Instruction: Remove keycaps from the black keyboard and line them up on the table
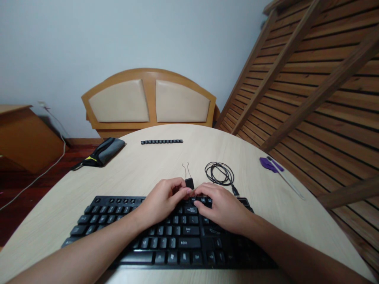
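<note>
Two hands meet over the top row of a black keyboard [166,232] that lies flat near the front edge of a pale round bench [296,221]. The left hand [161,203] has its fingers curled in, its fingertips pinched on the small black handle of a wire keycap puller [188,182]; the puller's two thin wire loops stick up and away from the person, just past the far edge of the keyboard. The right hand [220,207] lies with its fingers bent down on the keys near the backspace, fingertips close to the left hand's; whether it pinches a keycap or only presses there cannot be told. The puller looks light and springy, its wires thin enough to bend if squeezed hard, so the stubby handle is the sound place to hold it. The keycaps are likely small, hard, smooth plastic, easy to drop, best taken by two opposite sides. A row of loose keycaps [161,141] lies in a line at the far side of the bench. A coiled black cable [219,173] rests just beyond the right hand, a purple-handled tool [271,163] lies well to the right, and a grey pouch [103,152] sits at the bench's far left edge.
</note>
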Available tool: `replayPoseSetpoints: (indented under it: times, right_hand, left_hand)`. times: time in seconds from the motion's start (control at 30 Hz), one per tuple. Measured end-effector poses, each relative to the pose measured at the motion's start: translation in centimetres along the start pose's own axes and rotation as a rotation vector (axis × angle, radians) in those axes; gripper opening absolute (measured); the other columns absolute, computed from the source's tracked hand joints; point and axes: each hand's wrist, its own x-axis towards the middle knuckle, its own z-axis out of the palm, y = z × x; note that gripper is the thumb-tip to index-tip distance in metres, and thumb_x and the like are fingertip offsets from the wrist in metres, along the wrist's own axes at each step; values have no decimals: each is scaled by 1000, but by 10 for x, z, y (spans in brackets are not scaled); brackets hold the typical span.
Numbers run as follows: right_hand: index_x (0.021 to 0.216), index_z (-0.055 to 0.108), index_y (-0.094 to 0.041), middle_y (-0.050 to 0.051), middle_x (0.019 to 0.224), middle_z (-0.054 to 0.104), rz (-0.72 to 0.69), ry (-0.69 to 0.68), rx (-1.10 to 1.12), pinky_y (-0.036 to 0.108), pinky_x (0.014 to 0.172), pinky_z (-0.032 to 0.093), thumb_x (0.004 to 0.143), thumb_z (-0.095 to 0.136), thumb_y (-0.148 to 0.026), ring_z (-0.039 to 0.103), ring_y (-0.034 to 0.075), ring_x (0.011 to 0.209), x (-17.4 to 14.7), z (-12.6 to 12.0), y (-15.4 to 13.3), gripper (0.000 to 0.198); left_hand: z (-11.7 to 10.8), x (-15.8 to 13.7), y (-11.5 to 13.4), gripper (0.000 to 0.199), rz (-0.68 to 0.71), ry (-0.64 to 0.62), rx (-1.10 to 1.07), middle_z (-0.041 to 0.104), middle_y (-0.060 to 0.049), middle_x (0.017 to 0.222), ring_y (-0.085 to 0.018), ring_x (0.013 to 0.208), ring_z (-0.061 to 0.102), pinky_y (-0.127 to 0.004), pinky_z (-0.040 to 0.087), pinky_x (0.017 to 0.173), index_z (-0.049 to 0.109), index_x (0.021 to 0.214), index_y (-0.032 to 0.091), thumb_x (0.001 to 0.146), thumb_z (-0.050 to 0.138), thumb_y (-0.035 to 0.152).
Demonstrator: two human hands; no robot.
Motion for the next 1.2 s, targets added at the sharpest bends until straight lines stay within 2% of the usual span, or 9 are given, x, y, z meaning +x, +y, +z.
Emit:
replayPoseSetpoints:
  times: [0.23,0.43,0.77,0.97,1.2]
  right_hand:
    - [98,65,-21,3,98,67,-1,-14,-2,33,86,45,87,59,-19,61,19,95,-1,1,1,13]
    - [99,66,-22,3,99,69,-1,3,62,32,86,46,88,58,-18,62,18,96,-1,0,-1,14]
    - [100,65,-20,4,96,68,36,41,100,32,82,49,84,61,-18,63,18,90,0,0,-1,16]
    - [101,64,-21,3,97,69,10,54,143,30,82,50,80,66,-18,63,17,90,0,0,-1,21]
    - [101,66,-21,2,97,70,21,64,193,29,83,50,82,65,-18,64,16,91,-1,1,1,19]
  left_hand:
    - [-1,1,0,26,0,-1,-40,67,-1,73,-16,71,60,-28,45,66,60,76,17,94,52,33]
    - [0,5,-2,26,-18,13,-175,67,-2,73,-15,69,61,-28,47,67,58,75,16,94,51,32]
    - [-1,2,1,23,16,36,-203,67,-2,72,-15,70,61,-28,47,67,60,75,16,92,55,30]
    - [-1,3,2,22,17,35,-218,67,-1,72,-15,70,61,-28,47,67,60,75,16,92,56,29]
    - [-1,2,2,22,15,34,-205,67,-2,73,-16,70,61,-28,47,67,60,76,16,92,56,31]
